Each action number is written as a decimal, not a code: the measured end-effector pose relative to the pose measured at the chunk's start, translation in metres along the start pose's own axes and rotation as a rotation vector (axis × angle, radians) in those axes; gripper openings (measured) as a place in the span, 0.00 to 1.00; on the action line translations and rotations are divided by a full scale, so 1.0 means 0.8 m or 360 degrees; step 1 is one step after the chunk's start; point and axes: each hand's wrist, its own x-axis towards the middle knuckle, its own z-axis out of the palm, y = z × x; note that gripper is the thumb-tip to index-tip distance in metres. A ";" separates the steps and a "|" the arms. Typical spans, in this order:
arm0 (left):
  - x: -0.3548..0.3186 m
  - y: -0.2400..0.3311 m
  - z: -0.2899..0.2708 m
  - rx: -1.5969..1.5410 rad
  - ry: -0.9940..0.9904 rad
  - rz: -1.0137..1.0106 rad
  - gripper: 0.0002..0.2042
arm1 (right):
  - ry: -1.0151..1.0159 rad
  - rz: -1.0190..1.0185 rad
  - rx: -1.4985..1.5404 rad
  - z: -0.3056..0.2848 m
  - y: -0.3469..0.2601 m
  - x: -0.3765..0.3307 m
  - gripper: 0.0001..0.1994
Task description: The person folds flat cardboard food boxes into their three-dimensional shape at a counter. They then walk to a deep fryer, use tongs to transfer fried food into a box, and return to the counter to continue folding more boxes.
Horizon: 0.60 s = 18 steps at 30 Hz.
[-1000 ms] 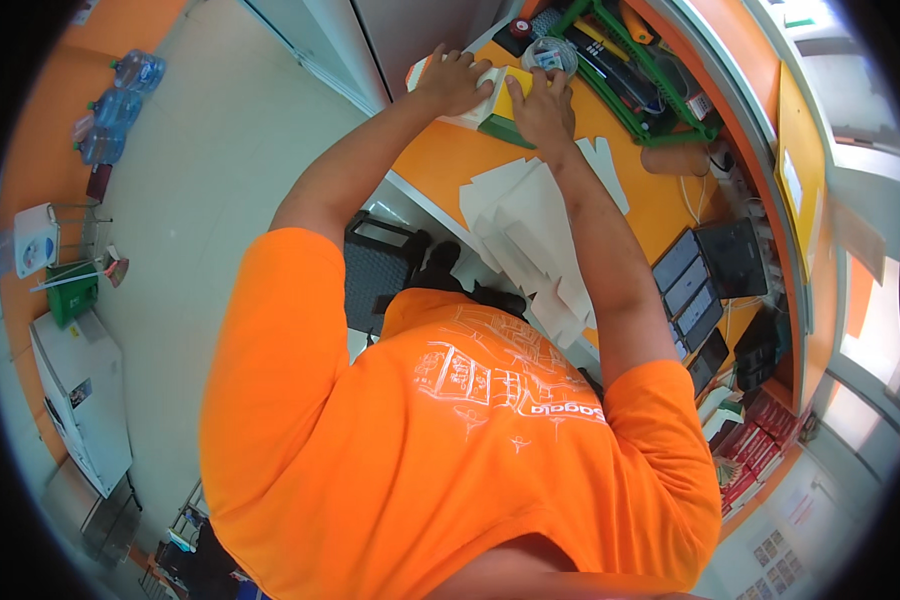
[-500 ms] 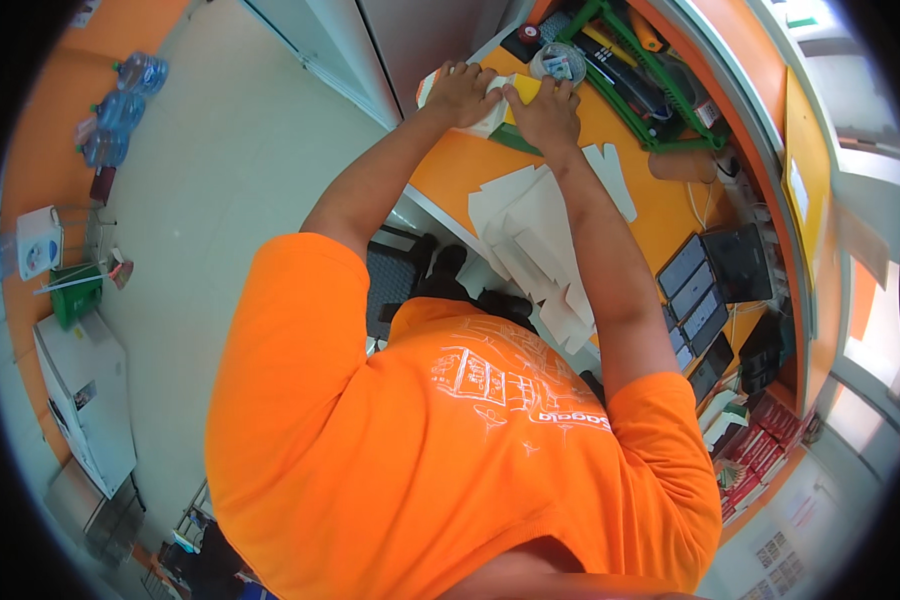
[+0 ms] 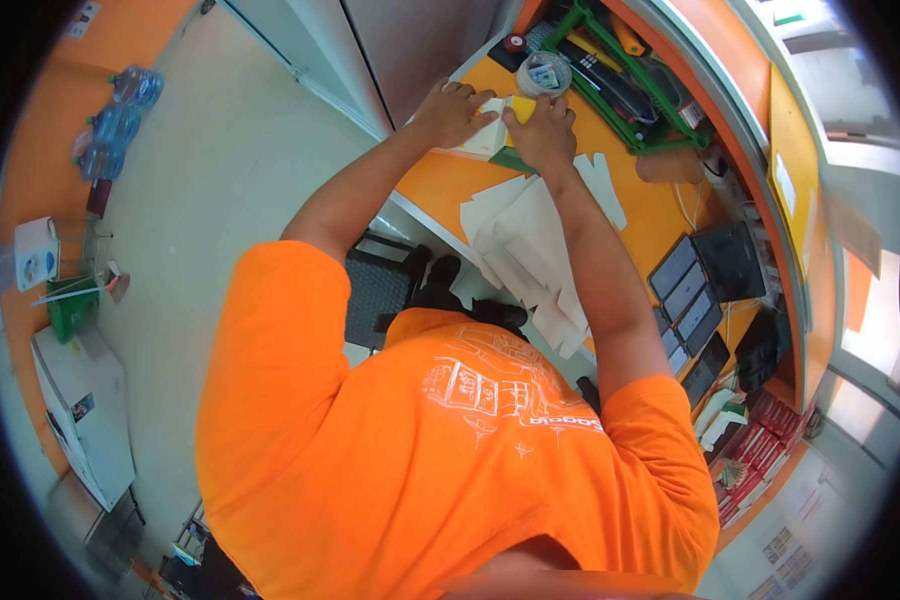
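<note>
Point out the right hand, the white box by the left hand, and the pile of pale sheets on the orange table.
Right hand (image 3: 546,137): head view, on the back of the hand.
White box (image 3: 487,144): head view, on its exposed white side.
Pale sheets (image 3: 528,217): head view, on the pile's upper surface.

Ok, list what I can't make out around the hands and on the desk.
All in the head view:
White boxy item: left part hidden by the bare left hand.
Yellow-and-green boxy item: partly covered by the bare right hand.
Flat white card-like sheets: partly behind the right forearm.
Round clear plastic tub: contents too small to identify.
</note>
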 end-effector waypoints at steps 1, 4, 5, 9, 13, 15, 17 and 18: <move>-0.004 -0.001 0.006 -0.0061 -0.0057 -0.0057 0.27 | 0.0016 -0.0008 -0.0007 0.003 -0.001 -0.003 0.38; -0.002 0.003 0.000 -0.0198 -0.0194 -0.0154 0.28 | 0.0077 -0.0021 -0.0008 0.005 -0.003 -0.006 0.37; -0.003 0.006 0.001 -0.0218 -0.0234 -0.0147 0.28 | 0.0087 -0.0020 0.0008 0.006 -0.001 -0.010 0.37; 0.004 0.006 0.006 -0.0105 -0.0153 -0.0067 0.28 | 0.0236 -0.0075 0.0124 0.014 0.013 -0.005 0.39; -0.006 0.003 0.024 0.0321 0.0370 -0.0018 0.26 | 0.0578 -0.0434 0.0056 -0.003 0.010 -0.015 0.36; -0.001 0.020 -0.005 0.0266 0.0599 0.0027 0.26 | 0.0329 -0.0450 -0.0065 -0.001 0.020 -0.029 0.35; -0.013 0.043 -0.056 0.0107 0.0925 -0.0015 0.25 | 0.0243 -0.0480 -0.0149 0.009 0.023 -0.032 0.35; -0.029 0.055 -0.073 -0.0082 0.1066 -0.0148 0.24 | 0.0270 -0.0480 -0.0169 0.016 0.025 -0.037 0.35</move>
